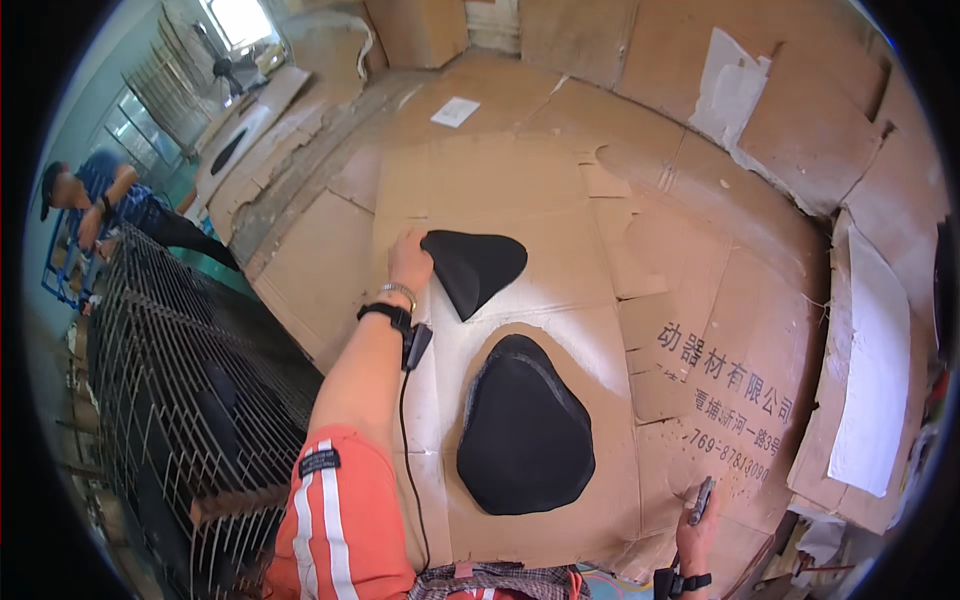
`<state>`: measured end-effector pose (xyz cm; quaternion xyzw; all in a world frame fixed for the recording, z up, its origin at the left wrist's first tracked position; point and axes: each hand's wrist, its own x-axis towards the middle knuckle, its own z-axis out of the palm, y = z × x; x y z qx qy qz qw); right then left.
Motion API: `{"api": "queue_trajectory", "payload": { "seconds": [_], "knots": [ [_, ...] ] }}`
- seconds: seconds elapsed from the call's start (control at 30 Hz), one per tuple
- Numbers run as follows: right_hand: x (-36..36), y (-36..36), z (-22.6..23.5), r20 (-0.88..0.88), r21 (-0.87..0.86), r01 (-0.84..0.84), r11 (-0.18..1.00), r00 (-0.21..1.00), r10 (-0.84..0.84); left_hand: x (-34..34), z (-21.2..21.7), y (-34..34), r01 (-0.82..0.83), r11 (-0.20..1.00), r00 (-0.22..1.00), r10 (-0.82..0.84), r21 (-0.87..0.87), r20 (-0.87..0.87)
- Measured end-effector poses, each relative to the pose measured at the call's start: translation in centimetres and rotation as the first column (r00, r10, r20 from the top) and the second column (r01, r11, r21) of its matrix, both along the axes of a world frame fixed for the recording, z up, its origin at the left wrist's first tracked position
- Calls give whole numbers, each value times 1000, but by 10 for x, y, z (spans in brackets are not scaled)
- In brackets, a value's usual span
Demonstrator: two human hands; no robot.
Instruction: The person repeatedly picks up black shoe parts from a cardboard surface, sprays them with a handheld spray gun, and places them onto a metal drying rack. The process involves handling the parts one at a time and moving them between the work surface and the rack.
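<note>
My left hand point(410, 262) pinches the left edge of a thin black sheet piece point(485, 262). This piece has a rounded right end and tapers to a point at its lower side. Nearer to me, a thicker black pad point(525, 430), rounded and narrower at its far end, lies flat on the cardboard. At the lower right, my right hand point(697, 530) is closed around a small grey metal tool point(703, 500); its lower part is hidden by the fingers. The sheet piece and the pad are apart.
Cardboard point(480, 180) with whitish patches covers the work surface, and taller cardboard panels point(580, 45) stand behind it. A metal wire rack point(200, 400) with dark pieces is at the left. Beyond it is another person point(130, 205). A cable runs along my left arm.
</note>
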<state>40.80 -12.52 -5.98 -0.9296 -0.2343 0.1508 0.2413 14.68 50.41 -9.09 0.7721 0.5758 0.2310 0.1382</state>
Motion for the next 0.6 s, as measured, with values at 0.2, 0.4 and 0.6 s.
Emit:
{"api": "queue_trajectory", "payload": {
  "seconds": [0.2,0.4,0.6],
  "knots": [
    [-7,5,-5,108,-162,-43,986,992,61,32,-30,19,50,990,967,-81,-131,-240],
    [-3,34,15,9,-259,-48,965,999,52,4,33,3,345,938,934,-341,21,-109],
    [16,15,1,-62,-165,-76,983,996,67,15,138,-52,507,793,799,-579,337,160]
  ]
}}
